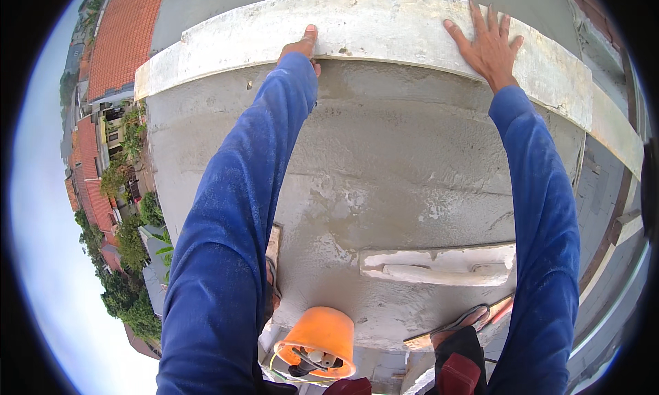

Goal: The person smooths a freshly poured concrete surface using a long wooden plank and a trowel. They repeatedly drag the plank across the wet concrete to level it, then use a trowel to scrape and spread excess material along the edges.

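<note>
A long whitish board (391, 24), its face smeared with cement, spans the far side of the wet grey cement surface (398, 161). My left hand (302, 50) grips the board's near edge, thumb on top and the other fingers mostly hidden beneath. Farther right, my right hand (489, 46) lies flat on the board's face with its fingers spread. Between my forearms and closer to me, a cement-coated plastering float (439, 266) with a long handle rests on the cement.
An orange bucket (321, 336) with tools inside stands near my feet. My sandalled feet (473, 318) rest on small wooden boards. Past the left edge are tiled roofs (127, 38) and trees far below. Wooden beams (621, 223) run along the right side.
</note>
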`<state>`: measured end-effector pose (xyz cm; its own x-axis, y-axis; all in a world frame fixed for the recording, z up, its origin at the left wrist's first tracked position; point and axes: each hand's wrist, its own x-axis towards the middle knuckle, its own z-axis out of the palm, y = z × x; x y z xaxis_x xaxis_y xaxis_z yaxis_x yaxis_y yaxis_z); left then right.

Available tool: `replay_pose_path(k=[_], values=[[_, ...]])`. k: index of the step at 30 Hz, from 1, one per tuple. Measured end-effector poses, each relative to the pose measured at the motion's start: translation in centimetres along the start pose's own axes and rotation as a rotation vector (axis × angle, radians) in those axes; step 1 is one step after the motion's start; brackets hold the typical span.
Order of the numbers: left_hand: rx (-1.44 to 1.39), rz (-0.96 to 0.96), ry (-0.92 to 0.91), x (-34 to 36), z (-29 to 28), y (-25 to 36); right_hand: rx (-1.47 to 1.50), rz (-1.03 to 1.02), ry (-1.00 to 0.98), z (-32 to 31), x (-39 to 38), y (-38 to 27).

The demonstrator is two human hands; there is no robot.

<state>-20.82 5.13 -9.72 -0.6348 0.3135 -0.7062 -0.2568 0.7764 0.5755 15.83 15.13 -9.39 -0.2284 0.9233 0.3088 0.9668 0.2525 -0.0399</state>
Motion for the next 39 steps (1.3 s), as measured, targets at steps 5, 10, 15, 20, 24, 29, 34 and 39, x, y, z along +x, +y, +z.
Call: replay_pose_path(k=[5,10,15,20,24,29,34,39], values=[[0.318,0.006,0.225,-0.6,0.8,0.3,-0.176,0.034,-0.17,1.7,-0.8,-0.7],[0.29,-0.195,0.339,-4.6,0.2,3.2,-0.122,0.001,-0.146,0.1,0.2,-1.4],[0.674,0.335,0.287,-4.9,-1.6,7.1,-0.18,-0.004,-0.196,-0.2,0.3,-1.5],[0.861,0.248,0.134,-0.3,-2.6,9.1,-0.089,-0.023,-0.137,0.0,0.6,-1.2],[0.93,0.2,0.037,1.3,-2.5,8.8,-0.097,0.004,-0.189,-0.3,1.1,-1.7],[1.014,0.136,-0.025,1.2,-3.0,10.2,-0.078,-0.017,-0.152,-0.2,1.7,-2.1],[1.058,0.11,-0.02,1.2,-2.9,10.7,-0.047,-0.013,-0.16,0.0,1.8,-2.0],[1.025,0.177,-0.039,2.5,-2.5,9.3,-0.054,0.002,-0.162,0.6,1.4,-1.4]])
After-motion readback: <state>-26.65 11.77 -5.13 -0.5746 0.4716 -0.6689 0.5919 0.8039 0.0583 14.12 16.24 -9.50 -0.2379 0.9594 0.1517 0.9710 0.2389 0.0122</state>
